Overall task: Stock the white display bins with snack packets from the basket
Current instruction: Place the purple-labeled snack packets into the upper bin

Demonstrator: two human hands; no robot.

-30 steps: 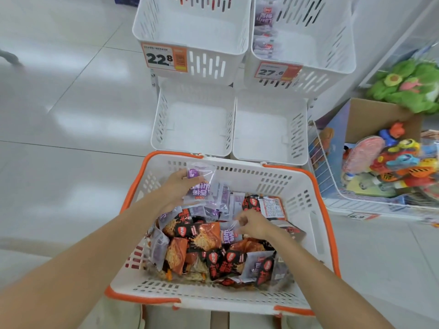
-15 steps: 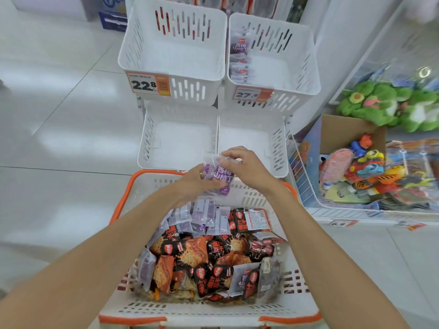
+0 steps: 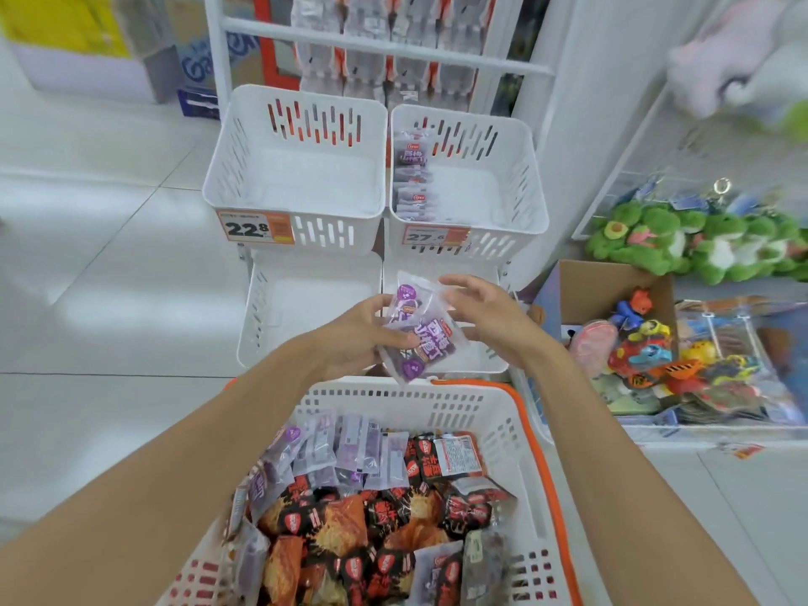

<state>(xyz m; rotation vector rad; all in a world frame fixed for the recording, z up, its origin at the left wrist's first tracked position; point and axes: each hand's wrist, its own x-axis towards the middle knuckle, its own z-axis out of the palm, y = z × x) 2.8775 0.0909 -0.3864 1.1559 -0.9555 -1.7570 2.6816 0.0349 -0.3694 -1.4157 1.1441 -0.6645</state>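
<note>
A person's left hand (image 3: 354,338) grips a small stack of purple snack packets (image 3: 419,338), thumb across the front and fingers curled behind. The stack is in the air just past the far rim of the orange-trimmed basket (image 3: 531,424) and in front of the lower right bin (image 3: 485,365). The right hand (image 3: 485,321) is released, its fingers loosely spread at the stack's right edge; whether they touch the film cannot be told.

Matching purple packets (image 3: 413,177) stand in a row along the left wall of the upper right bin (image 3: 516,177), which carries a 27.6 price tag (image 3: 435,235). That bin is the likely destination.

The glossy wrappers look slippery. With only 1 hand clamping the stack, the top packet could slide free on the way up and drop into the lower bin or onto the floor. A hurried push into the upper bin could tip the standing row. A drift left would put the stock in the neighbouring bin (image 3: 297,177) behind the 22.8 tag (image 3: 255,229), where it would probably be mispriced.
</note>
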